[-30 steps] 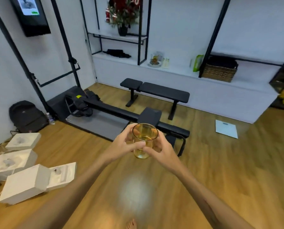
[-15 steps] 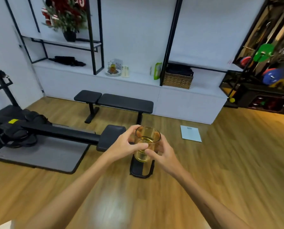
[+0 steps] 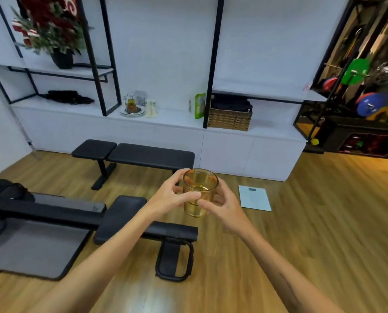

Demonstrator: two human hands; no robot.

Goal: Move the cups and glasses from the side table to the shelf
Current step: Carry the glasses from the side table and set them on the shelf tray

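Observation:
I hold an amber glass (image 3: 199, 190) upright in front of me, above the wooden floor. My left hand (image 3: 172, 196) grips its left side and my right hand (image 3: 222, 205) grips its right side, fingers curled round it. Ahead runs the long white shelf (image 3: 172, 123) along the wall. On it stands a round tray (image 3: 133, 112) with a rack of glasses, and a white cup (image 3: 151, 108) beside it.
A black weight bench (image 3: 134, 155) stands between me and the shelf. A rowing machine (image 3: 125, 216) on a grey mat lies at the left. A wicker basket (image 3: 229, 117) sits on the shelf, a white scale (image 3: 254, 198) on the floor, and weight racks (image 3: 360, 105) at right.
The view has swung right and moved nearer the shelf; the white boxes and backpack at left have left the view. Both hands keep the same grip on the glass.

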